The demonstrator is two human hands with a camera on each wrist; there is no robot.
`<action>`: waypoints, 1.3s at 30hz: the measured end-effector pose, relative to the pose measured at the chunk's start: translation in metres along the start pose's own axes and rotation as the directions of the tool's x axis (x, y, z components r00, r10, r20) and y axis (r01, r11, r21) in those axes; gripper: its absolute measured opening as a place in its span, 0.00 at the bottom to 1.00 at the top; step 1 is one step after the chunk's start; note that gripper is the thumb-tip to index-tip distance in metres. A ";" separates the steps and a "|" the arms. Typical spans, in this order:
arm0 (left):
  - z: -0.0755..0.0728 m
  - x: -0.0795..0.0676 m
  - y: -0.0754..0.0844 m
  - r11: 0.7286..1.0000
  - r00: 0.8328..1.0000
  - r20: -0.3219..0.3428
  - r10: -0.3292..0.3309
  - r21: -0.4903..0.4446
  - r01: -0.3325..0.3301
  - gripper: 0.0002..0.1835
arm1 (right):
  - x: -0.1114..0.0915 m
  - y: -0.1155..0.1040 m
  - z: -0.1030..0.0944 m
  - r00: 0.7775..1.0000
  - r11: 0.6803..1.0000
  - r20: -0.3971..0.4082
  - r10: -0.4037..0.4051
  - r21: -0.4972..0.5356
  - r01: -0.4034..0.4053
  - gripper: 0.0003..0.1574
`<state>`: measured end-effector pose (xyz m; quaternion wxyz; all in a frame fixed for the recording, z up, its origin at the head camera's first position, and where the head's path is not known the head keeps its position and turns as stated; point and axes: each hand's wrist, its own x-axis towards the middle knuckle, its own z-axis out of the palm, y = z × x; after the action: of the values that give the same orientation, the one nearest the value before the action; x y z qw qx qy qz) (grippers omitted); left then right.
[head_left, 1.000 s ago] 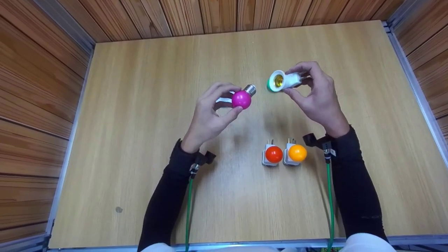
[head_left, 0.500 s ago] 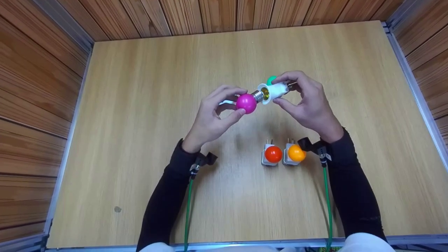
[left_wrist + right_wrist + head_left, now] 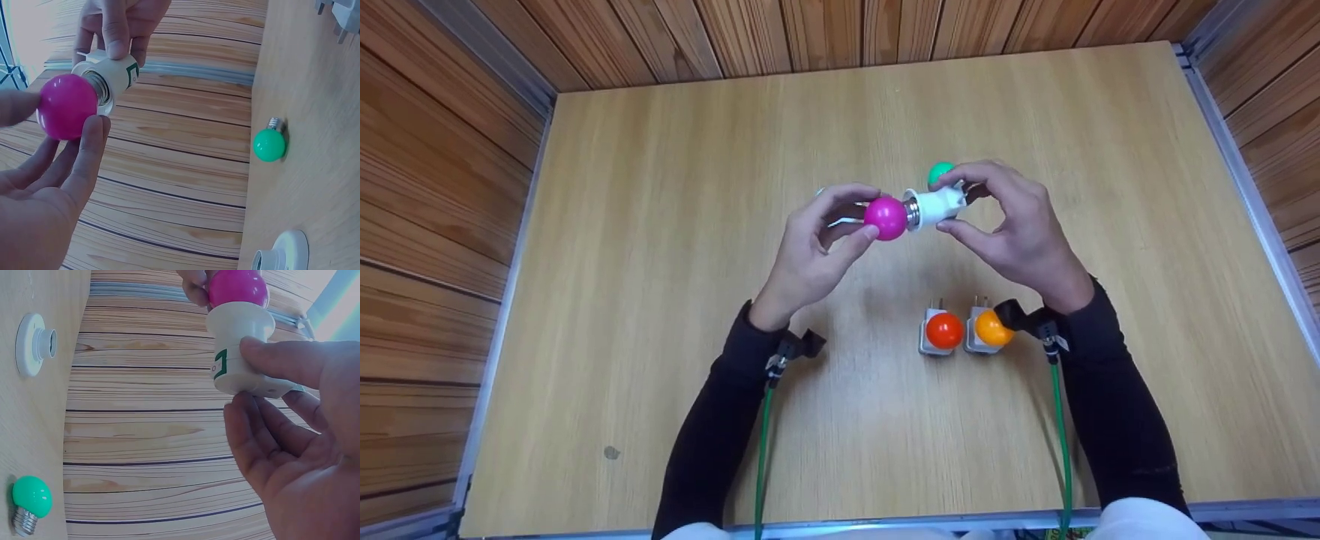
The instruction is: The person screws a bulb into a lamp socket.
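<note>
My left hand (image 3: 817, 244) pinches a pink light bulb (image 3: 885, 218) by its globe between thumb and fingers. The bulb's metal screw base sits at the mouth of a white plug-in lamp socket (image 3: 937, 208), partly inside it. My right hand (image 3: 1014, 229) grips that socket by its body, thumb on the near side, fingers on the far side. Both things are held in the air above the table. A green bulb (image 3: 269, 144) lies on the table beyond the right hand; in the head view the fingers partly cover it.
A red bulb (image 3: 944, 331) and an orange bulb (image 3: 994, 328) stand in plug sockets nearer the body. A round white lamp holder (image 3: 35, 345) rests on the table, mostly hidden by my left hand in the head view. Green cables (image 3: 763, 457) trail from the wrists.
The right hand has brought the socket left and toward me, and the pink bulb's base has gone from apart to partly inside the socket's mouth. The green bulb has come into fuller view.
</note>
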<state>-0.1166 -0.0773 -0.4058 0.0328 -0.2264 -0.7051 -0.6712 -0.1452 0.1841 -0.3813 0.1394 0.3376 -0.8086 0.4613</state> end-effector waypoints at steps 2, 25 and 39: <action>0.000 0.000 0.001 1.000 1.000 -0.011 -0.007 -0.006 0.007 0.22 | 0.001 -0.001 0.000 1.000 1.000 -0.012 -0.001 0.019 0.001 0.29; 0.004 0.000 0.008 0.999 0.997 -0.073 0.036 0.024 -0.034 0.26 | 0.001 -0.004 0.002 0.997 0.971 -0.037 0.073 0.230 -0.063 0.29; 0.003 -0.003 0.011 0.973 0.975 -0.048 0.218 0.089 -0.213 0.23 | 0.000 -0.005 -0.002 0.994 0.914 -0.021 0.103 0.397 -0.087 0.29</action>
<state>-0.1092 -0.0750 -0.3964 0.1353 -0.2807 -0.7025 -0.6399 -0.1417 0.1837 -0.3768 0.0624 0.3096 -0.7110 0.6283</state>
